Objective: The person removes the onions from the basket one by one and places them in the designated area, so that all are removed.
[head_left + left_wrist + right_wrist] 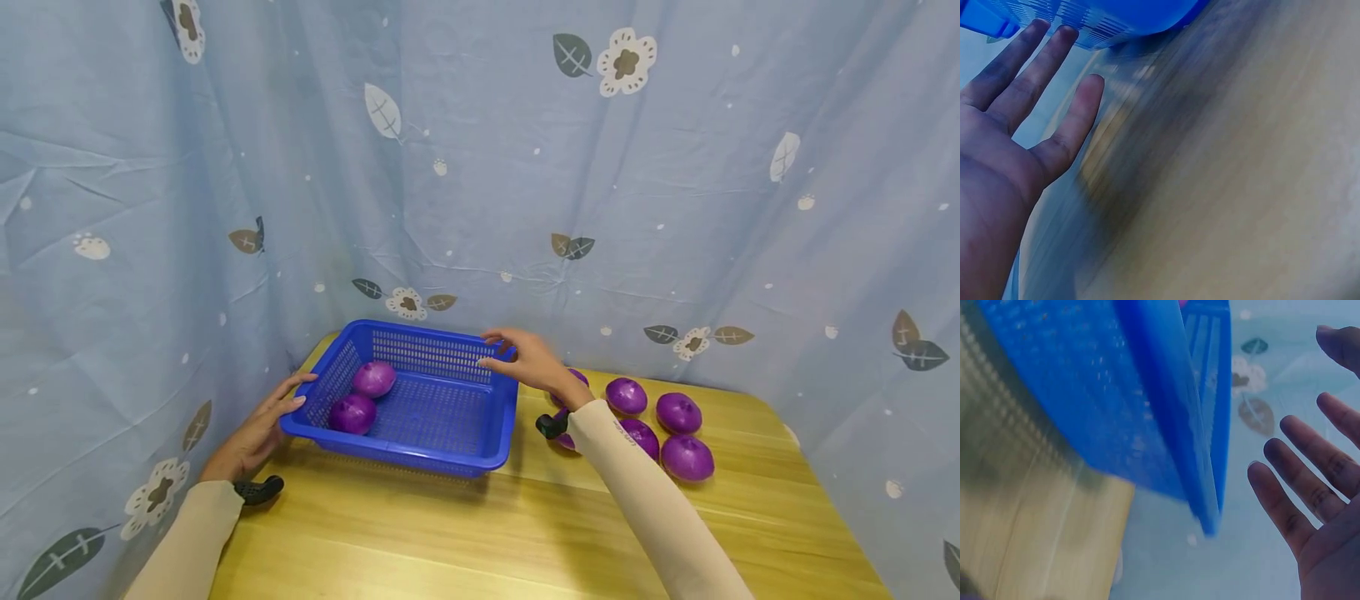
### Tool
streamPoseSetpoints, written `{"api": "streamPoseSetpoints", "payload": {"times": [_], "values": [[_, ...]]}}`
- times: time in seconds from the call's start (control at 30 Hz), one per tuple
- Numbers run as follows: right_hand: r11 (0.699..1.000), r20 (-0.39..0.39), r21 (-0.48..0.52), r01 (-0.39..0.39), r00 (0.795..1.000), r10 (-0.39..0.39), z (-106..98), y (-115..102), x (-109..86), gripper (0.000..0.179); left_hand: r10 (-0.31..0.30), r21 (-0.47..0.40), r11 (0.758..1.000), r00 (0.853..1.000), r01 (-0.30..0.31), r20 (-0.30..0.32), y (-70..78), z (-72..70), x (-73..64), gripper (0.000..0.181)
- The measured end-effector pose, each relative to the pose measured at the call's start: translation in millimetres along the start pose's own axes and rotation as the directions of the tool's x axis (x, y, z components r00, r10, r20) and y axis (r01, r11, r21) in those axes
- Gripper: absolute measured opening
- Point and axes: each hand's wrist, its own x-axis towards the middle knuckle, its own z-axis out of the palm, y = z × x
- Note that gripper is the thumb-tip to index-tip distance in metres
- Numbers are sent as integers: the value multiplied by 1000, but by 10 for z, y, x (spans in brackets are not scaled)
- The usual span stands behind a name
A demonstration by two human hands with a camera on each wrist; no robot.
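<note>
A blue plastic basket (pixel 435 408) with slotted walls is at the left of the wooden table. Two round purple things that look like onions lie at its left inside: one paler (pixel 374 379), the other darker (pixel 352 414). My left hand (pixel 258 429) is at the basket's left side, fingers extended, fingertips at the rim; whether they touch it I cannot tell. In the left wrist view those fingers (pixel 1029 87) are spread beside the basket wall. My right hand (pixel 528 360) hovers at the back right corner, holding nothing; the right wrist view shows its fingers (pixel 1310 481) spread apart from the basket.
Several more purple onion-like things (pixel 687 458) lie on the table (pixel 795 508) right of the basket, some partly behind my right forearm. A light blue patterned curtain (pixel 480 183) hangs behind and along the sides of the table.
</note>
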Motion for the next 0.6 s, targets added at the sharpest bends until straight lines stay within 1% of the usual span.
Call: {"api": "streamPoseSetpoints", "payload": {"times": [0.07,0.2,0.37,0.47,0.6], "values": [[1000,21,-1,22,1000,-22,85,-38,85,53,-1,-9,1000,1000,1,3,6,0,-1,47],[998,63,29,62,996,-63,247,-126,243,54,-6,-24,1000,1000,6,4,15,12,-8,46],[994,93,79,70,993,-77,434,-260,423,54,5,-50,999,1000,-4,11,-7,4,-1,44],[993,109,85,81,990,-90,541,-340,523,52,18,-85,996,1000,-16,25,-17,-3,10,43],[993,145,91,73,986,-85,697,-437,633,52,26,-113,993,999,-22,36,-25,-10,6,44]]}}
